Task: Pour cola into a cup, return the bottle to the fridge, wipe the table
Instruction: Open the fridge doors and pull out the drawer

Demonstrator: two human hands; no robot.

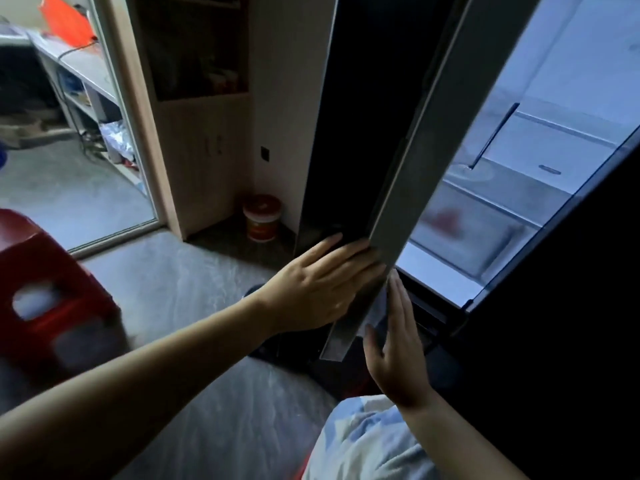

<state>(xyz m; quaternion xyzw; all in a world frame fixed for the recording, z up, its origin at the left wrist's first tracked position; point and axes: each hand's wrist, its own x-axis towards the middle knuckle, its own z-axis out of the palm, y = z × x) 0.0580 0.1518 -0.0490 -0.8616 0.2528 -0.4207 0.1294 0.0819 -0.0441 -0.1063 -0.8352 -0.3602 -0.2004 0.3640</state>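
- Plainly, the fridge [519,150] fills the frame from 1 to 4 o'clock, its inside lit pale blue-white, with white shelves and a frosted drawer [464,230] low down.
- Its door [391,168] stands ajar and runs from 12 o'clock down to just below centre. The outer face is dark and glossy, the edge a grey strip.
- A reddish smear shows through the drawer front, too blurred to name. The fridge's dark body at 4 o'clock is cut off by the frame.
- At 9 o'clock a red stool [52,271] is motion-blurred. A red-lidded bucket [261,218] stands on the floor [207,289] beside a wooden cabinet [204,150], whose shelves are too dim to read.
- The left hand [311,289] lies flat on the door's dark outer face near its lower end, fingers straight and together, grasping nothing.
- The right hand [398,355] stands at 5 o'clock on the door's inner side, fingers straight and released, fingertips at the grey edge. Whether its palm touches the door I cannot tell.
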